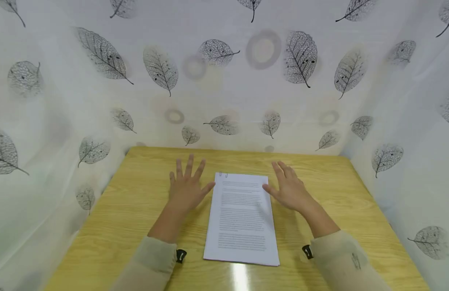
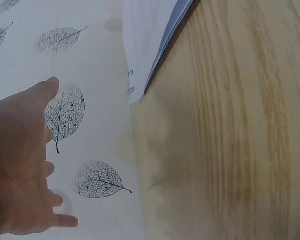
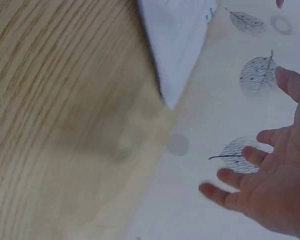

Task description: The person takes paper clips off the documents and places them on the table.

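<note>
A stack of printed paper sheets (image 1: 242, 218) lies flat in the middle of the wooden table, its text facing up. Two small paper clips (image 1: 223, 175) sit on its top edge near the left corner, and the left wrist view shows these clips (image 2: 130, 82) too. My left hand (image 1: 186, 190) is spread beside the stack's upper left, thumb tip near the paper's edge. On the other side my right hand (image 1: 291, 190) has its fingers extended, with the thumb close to the upper right edge. Neither hand holds anything; both wrist views show bare, straight fingers.
The wooden table (image 1: 137, 226) spreads around the stack. A pale curtain (image 1: 231, 89) printed with dark leaves hangs behind the table and along both sides. Dark straps show at both sleeve cuffs (image 1: 159, 250). Light glares on the table at the front.
</note>
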The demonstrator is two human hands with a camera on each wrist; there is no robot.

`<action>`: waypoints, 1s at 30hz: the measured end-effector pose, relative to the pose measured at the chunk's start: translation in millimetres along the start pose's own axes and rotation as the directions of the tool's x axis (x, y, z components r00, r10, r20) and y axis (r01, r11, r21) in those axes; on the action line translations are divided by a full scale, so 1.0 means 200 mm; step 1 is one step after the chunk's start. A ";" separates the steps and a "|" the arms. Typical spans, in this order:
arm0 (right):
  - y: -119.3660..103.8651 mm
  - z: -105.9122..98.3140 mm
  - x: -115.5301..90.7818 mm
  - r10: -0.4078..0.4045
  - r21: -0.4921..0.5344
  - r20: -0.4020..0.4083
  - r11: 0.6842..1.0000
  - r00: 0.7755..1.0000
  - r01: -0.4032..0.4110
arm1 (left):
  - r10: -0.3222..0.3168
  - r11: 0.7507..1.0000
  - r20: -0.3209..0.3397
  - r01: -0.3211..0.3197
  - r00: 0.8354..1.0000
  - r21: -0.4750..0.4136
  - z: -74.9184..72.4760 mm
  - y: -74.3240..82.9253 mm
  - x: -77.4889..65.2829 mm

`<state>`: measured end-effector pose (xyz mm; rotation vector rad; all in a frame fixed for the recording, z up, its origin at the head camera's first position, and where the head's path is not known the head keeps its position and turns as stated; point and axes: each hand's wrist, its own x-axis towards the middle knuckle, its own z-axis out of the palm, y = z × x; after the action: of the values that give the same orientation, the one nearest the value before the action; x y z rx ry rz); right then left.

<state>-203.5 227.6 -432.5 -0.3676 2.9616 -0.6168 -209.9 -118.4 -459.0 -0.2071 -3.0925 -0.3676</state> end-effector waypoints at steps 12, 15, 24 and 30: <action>0.24 0.16 0.28 0.008 0.175 0.190 0.984 0.982 -0.042 | 0.013 1.000 -0.025 -0.013 1.000 0.001 0.10 0.00 -0.02; 0.26 0.20 0.32 0.040 0.172 0.206 0.982 0.978 -0.077 | 0.000 1.000 -0.005 0.000 1.000 -0.020 0.12 0.01 -0.02; 0.22 0.24 0.36 0.110 0.041 0.168 0.992 0.980 -0.119 | -0.024 0.994 0.047 0.029 0.999 -0.109 0.14 0.05 -0.01; 0.21 0.27 0.38 0.112 0.059 0.139 0.991 0.984 -0.121 | -0.038 0.990 0.041 0.043 0.998 -0.137 0.17 0.06 -0.01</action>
<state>-277.5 225.2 -501.8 -0.2193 2.8013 -0.6483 -206.6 -99.5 -489.7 -0.1554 -3.1145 -0.5865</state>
